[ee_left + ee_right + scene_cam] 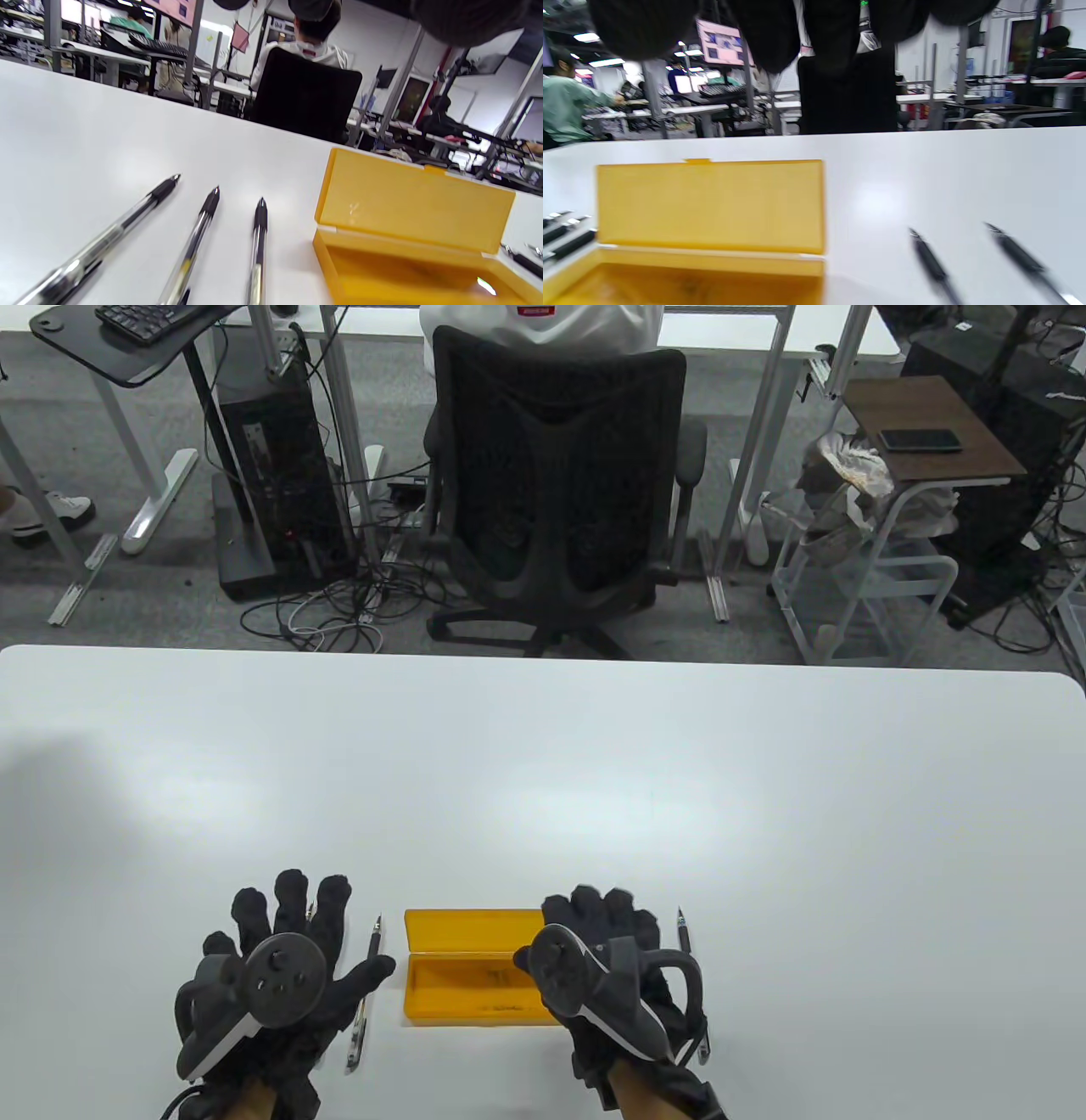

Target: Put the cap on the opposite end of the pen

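Observation:
Three clear-barrelled pens with black ends lie side by side on the white table in the left wrist view: one at the left [123, 228], one in the middle [199, 237], one at the right [258, 237]. My left hand [284, 950] is spread open above them, palm down, holding nothing; one pen [366, 984] shows beside its thumb. My right hand [607, 959] is open and empty over the right end of the yellow case [458, 984]. Two more pens [929, 258] [1018, 254] lie right of the case; one shows in the table view [683, 933].
The yellow case stands open, its lid [415, 203] raised at the far side, and looks empty inside [683, 284]. The white table [543, 780] stretches far beyond the hands. A black office chair [560, 483] stands behind the table's far edge.

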The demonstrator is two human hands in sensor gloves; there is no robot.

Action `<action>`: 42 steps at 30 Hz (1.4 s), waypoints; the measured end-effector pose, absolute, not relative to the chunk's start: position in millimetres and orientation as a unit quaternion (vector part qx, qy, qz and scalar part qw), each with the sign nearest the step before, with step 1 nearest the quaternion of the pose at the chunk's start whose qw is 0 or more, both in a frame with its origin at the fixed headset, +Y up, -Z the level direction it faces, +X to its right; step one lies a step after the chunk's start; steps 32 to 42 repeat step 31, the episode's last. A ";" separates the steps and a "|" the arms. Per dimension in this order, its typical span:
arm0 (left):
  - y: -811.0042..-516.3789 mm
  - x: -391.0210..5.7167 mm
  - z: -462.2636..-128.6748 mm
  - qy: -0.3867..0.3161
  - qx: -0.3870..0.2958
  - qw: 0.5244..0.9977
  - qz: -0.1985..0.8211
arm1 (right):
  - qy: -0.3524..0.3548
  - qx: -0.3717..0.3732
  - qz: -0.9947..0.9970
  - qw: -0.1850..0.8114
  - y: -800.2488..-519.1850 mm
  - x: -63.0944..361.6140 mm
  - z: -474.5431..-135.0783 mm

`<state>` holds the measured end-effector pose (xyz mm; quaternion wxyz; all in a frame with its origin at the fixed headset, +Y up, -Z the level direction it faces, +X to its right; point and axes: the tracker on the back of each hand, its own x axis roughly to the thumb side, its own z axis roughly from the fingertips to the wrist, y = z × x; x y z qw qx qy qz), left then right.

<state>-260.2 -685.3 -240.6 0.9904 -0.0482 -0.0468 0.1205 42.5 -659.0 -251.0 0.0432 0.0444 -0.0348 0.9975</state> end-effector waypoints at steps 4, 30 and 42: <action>-692.9 -261.7 -244.2 -0.036 -0.090 0.987 0.124 | 0.033 0.007 0.999 0.013 -676.6 60.1 -254.4; -715.8 -268.5 -252.1 -0.002 -0.115 0.989 0.090 | 0.056 0.010 0.998 0.019 -691.2 67.7 -257.4; -717.9 -270.9 -252.5 0.003 -0.122 0.989 0.086 | 0.054 0.013 0.998 0.024 -691.6 67.2 -257.2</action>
